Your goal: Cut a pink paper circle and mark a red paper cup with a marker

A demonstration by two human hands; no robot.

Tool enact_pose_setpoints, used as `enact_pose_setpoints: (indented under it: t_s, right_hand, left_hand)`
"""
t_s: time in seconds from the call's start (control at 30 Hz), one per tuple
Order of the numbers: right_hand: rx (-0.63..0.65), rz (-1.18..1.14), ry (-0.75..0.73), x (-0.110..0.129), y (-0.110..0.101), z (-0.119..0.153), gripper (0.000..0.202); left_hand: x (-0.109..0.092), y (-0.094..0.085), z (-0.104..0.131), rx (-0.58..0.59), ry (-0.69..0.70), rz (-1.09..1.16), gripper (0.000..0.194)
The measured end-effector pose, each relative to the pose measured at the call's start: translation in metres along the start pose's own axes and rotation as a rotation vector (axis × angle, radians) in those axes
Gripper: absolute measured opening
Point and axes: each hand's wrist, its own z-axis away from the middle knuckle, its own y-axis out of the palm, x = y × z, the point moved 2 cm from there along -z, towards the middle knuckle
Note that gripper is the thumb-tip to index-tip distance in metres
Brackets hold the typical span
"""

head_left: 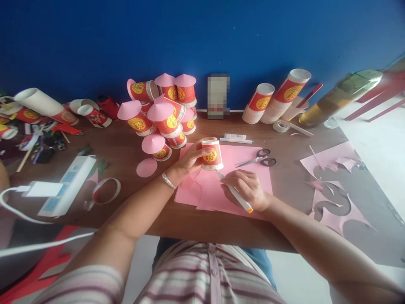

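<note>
My left hand [194, 159] is wrapped round a red and white paper cup [211, 155] with a yellow emblem, which stands upside down on pink paper [211, 194]. In my right hand [247, 188] is a white marker with an orange end [237, 198], its tip close to the cup's lower rim. Black-handled scissors [260, 158] lie on the paper, to the right of the cup. A pink paper disc [147, 167] rests on the table to the left of my left hand.
Several cups with pink cone tops [160, 112] stand at the back left. Cup stacks [286, 95], a tape roll [281, 126] and a bottle [332, 101] stand at the back right. Pink scraps [335, 215] lie right; a power strip [68, 185] lies left.
</note>
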Motion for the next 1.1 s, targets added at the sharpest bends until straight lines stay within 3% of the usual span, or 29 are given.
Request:
enact_pose_setpoints:
  t_s: [0.2, 0.33, 0.53, 0.9, 1.1]
  right_hand:
    - [0.019, -0.122, 0.014, -0.003, 0.0, 0.001, 0.018]
    - [0.084, -0.218, 0.021, 0.0, 0.005, 0.002, 0.015]
    - [0.102, -0.231, 0.002, 0.0, 0.006, 0.003, 0.02]
    - [0.026, -0.086, 0.095, -0.001, -0.006, 0.004, 0.024]
    - [0.044, -0.094, 0.126, -0.001, -0.006, 0.001, 0.026]
  left_hand:
    - [0.005, -0.001, -0.004, 0.025, -0.012, 0.056, 0.04]
    - [0.007, 0.0, -0.001, 0.04, -0.045, 0.038, 0.045]
    - [0.007, 0.005, 0.003, 0.089, -0.056, -0.046, 0.067]
    - [0.003, 0.01, 0.003, 0.082, 0.003, -0.065, 0.045]
    - [0.003, 0.014, 0.004, 0.078, -0.017, -0.028, 0.045]
